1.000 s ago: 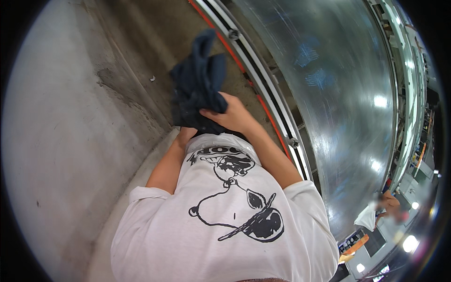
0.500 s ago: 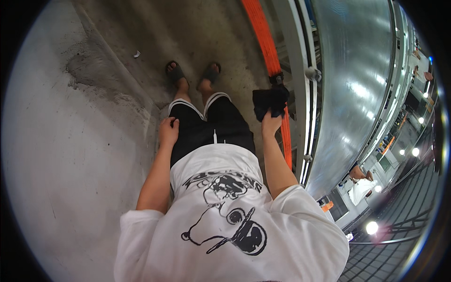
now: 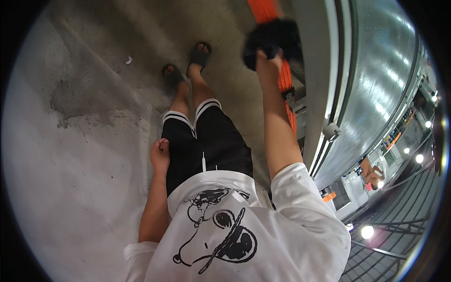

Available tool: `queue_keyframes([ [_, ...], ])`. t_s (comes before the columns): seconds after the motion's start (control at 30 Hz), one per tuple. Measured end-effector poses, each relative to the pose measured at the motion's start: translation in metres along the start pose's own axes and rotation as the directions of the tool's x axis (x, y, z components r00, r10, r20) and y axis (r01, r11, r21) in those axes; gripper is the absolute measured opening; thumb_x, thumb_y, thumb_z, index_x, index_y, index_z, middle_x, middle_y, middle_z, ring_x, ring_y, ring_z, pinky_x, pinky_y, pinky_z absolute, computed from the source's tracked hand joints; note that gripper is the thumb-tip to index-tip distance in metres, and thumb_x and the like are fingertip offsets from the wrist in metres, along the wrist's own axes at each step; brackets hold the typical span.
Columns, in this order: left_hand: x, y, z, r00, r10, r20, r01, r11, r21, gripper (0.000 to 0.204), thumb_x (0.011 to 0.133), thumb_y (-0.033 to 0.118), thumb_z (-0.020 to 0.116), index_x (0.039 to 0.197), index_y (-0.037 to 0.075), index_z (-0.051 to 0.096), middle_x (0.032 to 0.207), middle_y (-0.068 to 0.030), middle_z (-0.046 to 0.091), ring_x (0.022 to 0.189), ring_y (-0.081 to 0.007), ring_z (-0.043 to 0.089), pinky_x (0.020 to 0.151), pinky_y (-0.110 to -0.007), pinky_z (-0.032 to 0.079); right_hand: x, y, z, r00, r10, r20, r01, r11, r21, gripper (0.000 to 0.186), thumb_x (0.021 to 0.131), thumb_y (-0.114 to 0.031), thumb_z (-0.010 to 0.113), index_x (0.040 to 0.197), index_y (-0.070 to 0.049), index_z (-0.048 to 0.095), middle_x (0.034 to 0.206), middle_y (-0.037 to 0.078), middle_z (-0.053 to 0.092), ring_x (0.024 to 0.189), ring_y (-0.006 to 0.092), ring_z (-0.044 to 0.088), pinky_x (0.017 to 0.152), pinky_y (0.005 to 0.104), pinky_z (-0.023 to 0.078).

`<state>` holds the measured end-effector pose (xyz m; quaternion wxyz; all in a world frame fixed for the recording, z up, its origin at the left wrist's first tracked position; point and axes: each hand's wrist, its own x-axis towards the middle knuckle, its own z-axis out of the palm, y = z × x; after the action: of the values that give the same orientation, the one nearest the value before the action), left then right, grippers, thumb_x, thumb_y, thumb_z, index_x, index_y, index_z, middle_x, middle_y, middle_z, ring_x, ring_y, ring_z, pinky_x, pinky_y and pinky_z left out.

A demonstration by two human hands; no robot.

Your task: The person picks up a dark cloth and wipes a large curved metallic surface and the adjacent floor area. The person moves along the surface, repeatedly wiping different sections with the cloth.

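My right hand (image 3: 268,63) is stretched forward, closed around a bunched dark cloth (image 3: 272,40). Motion blurs both the hand and the cloth. They are over an orange band of cords (image 3: 285,75) that runs along the side of a long metal-framed table (image 3: 324,61); whether the cloth touches the cords I cannot tell. Beside my left thigh hangs my left hand (image 3: 160,155), its fingers curled in and nothing showing in them.
A pale wall (image 3: 70,188) rises close on my left. Grey concrete floor (image 3: 155,28) lies ahead, with a small white scrap (image 3: 128,60) on it. The table's shiny top (image 3: 376,80) stretches along my right. Beyond it, another person (image 3: 371,174) is at the far right.
My right hand has swung forward with the dark cloth, along the orange cords. My right foot has stepped ahead of the left. My left hand has dropped slightly back.
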<state>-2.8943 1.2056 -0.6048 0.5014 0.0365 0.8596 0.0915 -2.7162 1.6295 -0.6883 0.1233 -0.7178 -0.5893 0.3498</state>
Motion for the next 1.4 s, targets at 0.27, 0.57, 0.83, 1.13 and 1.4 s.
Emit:
queue_keyframes([
  [0.27,0.033,0.061,-0.025,0.962,0.228,-0.148,-0.188,0.952,0.243,0.047,0.095,0.036,0.067,0.130,0.004,0.065,0.130,-0.0226,0.062,0.115,-0.0383,0.061,0.102,-0.044,0.048,-0.029,0.159,-0.092,0.912,-0.212,-0.350,-0.086,0.737,-0.670,0.052,0.088,-0.035,0.072,0.114,0.010,0.069,0.103,0.031,0.071,0.093,0.0454,0.070,0.088,0.0467,0.056],
  [0.57,0.080,0.061,-0.024,0.997,0.065,0.033,-0.072,0.953,0.294,0.072,0.094,0.046,0.063,0.154,0.009,0.044,0.154,-0.0300,0.041,0.138,-0.0486,0.045,0.115,-0.051,0.038,0.005,0.129,0.016,0.724,0.405,-0.558,-0.527,0.847,-0.069,0.101,0.090,-0.038,0.071,0.152,0.018,0.014,0.152,0.041,0.032,0.138,0.0499,0.042,0.118,0.0489,0.035],
  [0.83,0.132,0.084,-0.092,0.992,0.125,-0.003,-0.118,0.940,0.322,0.068,0.094,0.041,0.063,0.150,0.008,0.043,0.150,-0.0271,0.045,0.133,-0.0460,0.050,0.111,-0.050,0.043,0.213,-0.210,0.239,0.836,-0.166,-0.523,-0.214,0.780,-0.588,0.079,0.089,-0.039,0.068,0.146,0.007,0.040,0.156,0.029,0.035,0.146,0.0397,0.035,0.121,0.0429,0.033],
  [1.13,0.159,0.107,-0.159,0.990,0.140,-0.028,-0.117,0.910,0.397,0.064,0.094,0.042,0.063,0.147,0.009,0.044,0.144,-0.0262,0.048,0.129,-0.0466,0.050,0.108,-0.052,0.043,0.087,-0.105,0.115,0.966,-0.206,-0.155,0.137,0.920,-0.367,0.079,0.090,-0.033,0.070,0.154,0.001,0.039,0.157,0.024,0.042,0.145,0.0397,0.041,0.121,0.0444,0.033],
  [1.4,0.170,0.119,-0.191,0.999,-0.027,0.027,0.016,0.942,0.335,0.068,0.092,0.043,0.065,0.149,0.014,0.042,0.149,-0.0221,0.045,0.136,-0.0429,0.044,0.114,-0.052,0.037,-0.023,-0.011,-0.010,0.745,0.320,-0.585,-0.387,0.922,0.012,0.043,0.089,-0.035,0.070,0.109,0.003,0.075,0.096,0.025,0.075,0.084,0.0427,0.072,0.081,0.0488,0.057],
])
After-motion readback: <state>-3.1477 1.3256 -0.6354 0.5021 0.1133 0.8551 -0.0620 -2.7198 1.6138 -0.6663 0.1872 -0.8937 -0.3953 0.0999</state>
